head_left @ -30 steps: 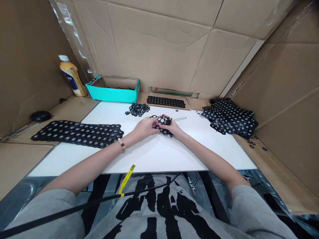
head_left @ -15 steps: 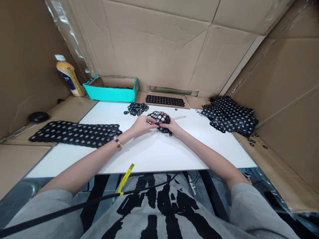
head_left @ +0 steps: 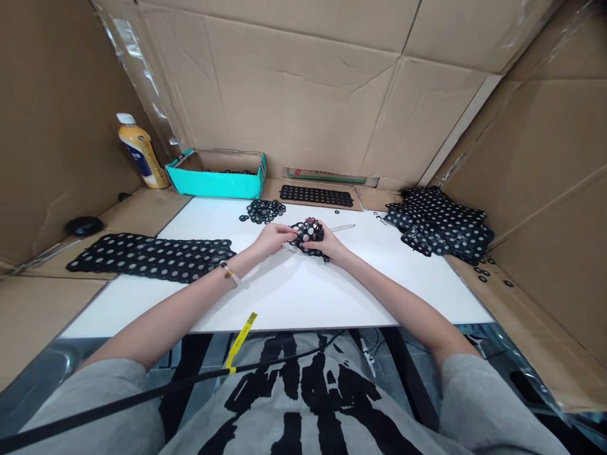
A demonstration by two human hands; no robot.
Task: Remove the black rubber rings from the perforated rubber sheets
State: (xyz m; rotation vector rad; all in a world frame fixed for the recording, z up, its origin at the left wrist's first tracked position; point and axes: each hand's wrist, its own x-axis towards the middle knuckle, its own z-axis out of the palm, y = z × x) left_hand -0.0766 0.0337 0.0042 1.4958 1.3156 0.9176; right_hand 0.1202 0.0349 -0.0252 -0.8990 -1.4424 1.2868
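Note:
Over the middle of the white board, a bunched black sheet with round holes is held in my right hand, fingers behind it and thumb in front. My left hand pinches at the sheet's left edge; what lies between those fingertips is too small to make out. Just behind the hands lies a heap of loose black rings. A thin pen-like stick rests on the board right behind my right hand.
A long perforated black sheet lies at the left, partly under my left forearm. More perforated sheets are piled at the right, with stray rings nearby. Behind stand a turquoise box holding rings, a flat perforated strip and a bottle.
The sheet is bunched more tightly in my right hand. My left fingers have shifted slightly and close together at its left edge. The whole view has moved a little.

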